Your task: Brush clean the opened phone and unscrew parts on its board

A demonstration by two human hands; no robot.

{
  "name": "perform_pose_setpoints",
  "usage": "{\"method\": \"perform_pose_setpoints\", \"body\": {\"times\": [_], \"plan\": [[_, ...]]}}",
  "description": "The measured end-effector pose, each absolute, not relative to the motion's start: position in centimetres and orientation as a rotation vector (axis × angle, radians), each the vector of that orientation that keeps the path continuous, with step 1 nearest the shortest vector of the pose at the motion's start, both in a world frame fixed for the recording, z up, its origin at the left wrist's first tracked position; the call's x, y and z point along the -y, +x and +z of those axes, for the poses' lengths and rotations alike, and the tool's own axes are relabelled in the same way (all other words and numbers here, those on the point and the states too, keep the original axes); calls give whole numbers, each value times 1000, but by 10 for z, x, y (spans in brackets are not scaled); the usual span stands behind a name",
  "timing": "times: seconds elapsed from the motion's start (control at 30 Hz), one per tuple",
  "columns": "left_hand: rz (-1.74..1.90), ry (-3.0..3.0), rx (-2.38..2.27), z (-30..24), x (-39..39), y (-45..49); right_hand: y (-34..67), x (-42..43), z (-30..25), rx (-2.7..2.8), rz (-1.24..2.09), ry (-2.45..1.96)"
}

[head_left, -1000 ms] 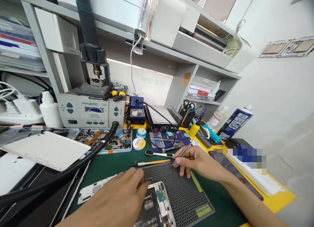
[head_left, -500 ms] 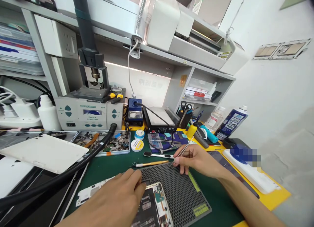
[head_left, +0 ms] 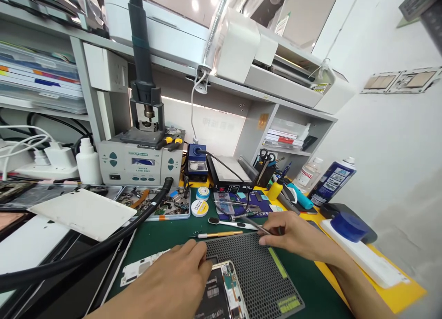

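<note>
My left hand (head_left: 172, 282) lies on an opened phone (head_left: 221, 291) at the bottom centre, fingers curled over its top edge, holding it down on a black honeycomb mat (head_left: 255, 273). My right hand (head_left: 293, 236) rests on the mat's far right edge, its fingers pinched on metal tweezers (head_left: 253, 223) that lie low and point left. Just beyond the mat lie a yellow-handled tool (head_left: 221, 234) and a white brush (head_left: 231, 223).
A white phone frame (head_left: 141, 268) lies left of the phone. Behind stand a grey rework station (head_left: 138, 162), a tray of parts (head_left: 155, 204), a black hose (head_left: 103, 245), flux tins (head_left: 199, 207), a hotplate (head_left: 228, 171), a tool cup with scissors (head_left: 264, 165), bottles (head_left: 331, 181) and a white tablet back (head_left: 83, 213).
The tweezers in my right hand have tipped from pointing up and away to lying low, pointing left. The view has shifted slightly. My left hand stays on the phone.
</note>
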State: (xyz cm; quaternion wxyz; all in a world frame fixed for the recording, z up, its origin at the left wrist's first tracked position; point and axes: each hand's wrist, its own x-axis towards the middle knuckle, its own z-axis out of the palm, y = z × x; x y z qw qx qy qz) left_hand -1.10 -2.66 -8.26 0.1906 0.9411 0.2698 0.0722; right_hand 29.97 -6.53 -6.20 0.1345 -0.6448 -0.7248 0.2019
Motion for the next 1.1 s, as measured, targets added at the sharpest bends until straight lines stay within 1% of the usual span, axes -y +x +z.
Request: {"method": "perform_pose_setpoints", "body": {"times": [0.17,0.3,0.4,0.5,0.6,0.73,0.83,0.9,1.0,1.1], "plan": [[158,2684,-761,-82,28,-11,295,65,-64,2193,536,-1862],[195,2662,-771,-81,29,-12,293,62,-64,2160,403,-1878],[144,2658,-809,-78,31,-11,294,53,-70,2190,305,-1893],[45,2651,-809,-76,32,-9,296,40,-77,2279,284,-1894],[56,2666,-790,-78,29,-8,295,30,-78,2331,307,-1870],[60,2665,-742,-79,25,-8,291,37,-62,2221,384,-1850],[-18,2674,-707,-78,22,-7,298,56,-43,2129,625,-1830],[2,2685,-723,-80,22,-6,308,67,-34,2136,808,-1801],[79,2725,-775,-85,24,-4,322,72,-29,2133,931,-1775],[72,2796,-823,-90,26,-3,326,70,-33,2134,1000,-1749]]}}
